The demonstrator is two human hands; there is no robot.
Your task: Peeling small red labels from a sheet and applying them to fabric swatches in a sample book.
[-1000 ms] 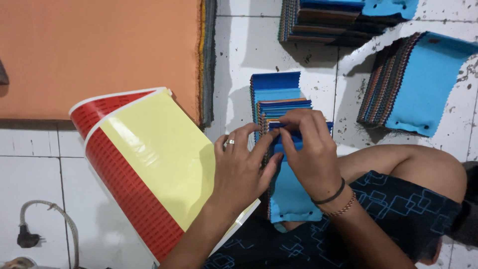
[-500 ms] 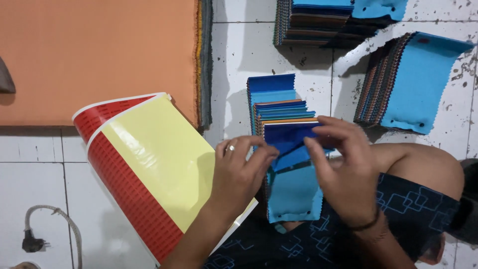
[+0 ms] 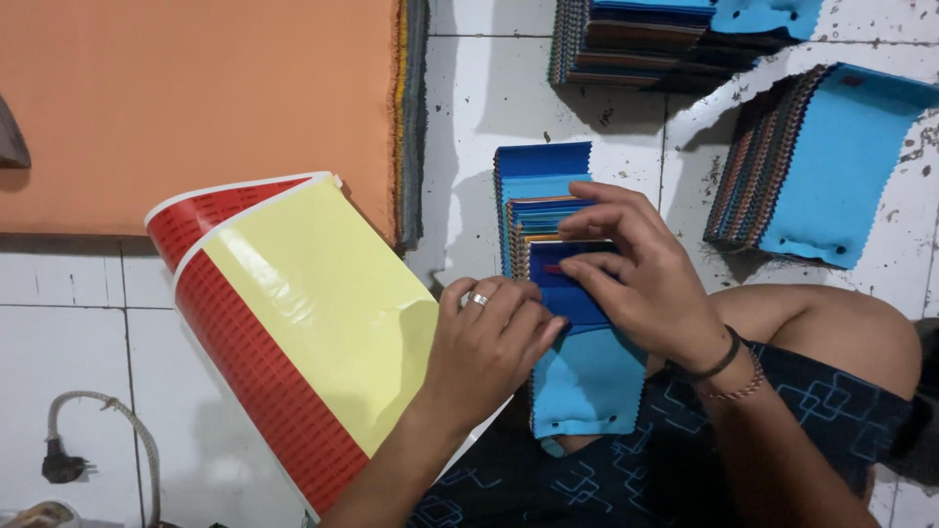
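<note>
Left hand (image 3: 494, 342): palm down, fingers curled and closed against the near left edge of the swatch stack (image 3: 562, 293), pinning it. A ring shows on one finger. The forearm enters from the bottom of the view and crosses over the yellow sheet.

Right hand (image 3: 641, 284): arched over the stack from the right, wrist bent, two bracelets at the wrist. Thumb and fingertips are pinched on a dark blue swatch (image 3: 567, 284) at the top of the stack, its upper edge lifted slightly off the layers beneath. The forearm runs down to the lower right.

Swatch stack: a pile of pinked-edge fabric samples, blue on top with multicoloured edges showing, lying on the white tiled floor (image 3: 479, 98) at centre and extending toward the person's lap. A light blue swatch (image 3: 587, 386) with punched holes lies at its near end, over the patterned dark garment (image 3: 626, 469).

Surroundings: a curled yellow sheet (image 3: 313, 303) with a red printed backing lies just left of the left hand. An orange fabric (image 3: 196, 108) covers the upper left. A second swatch bundle (image 3: 822, 166), topped in light blue, lies well apart at upper right, and a third stack (image 3: 646, 39) at the top edge. A power plug and cord (image 3: 68, 460) lies at lower left.
</note>
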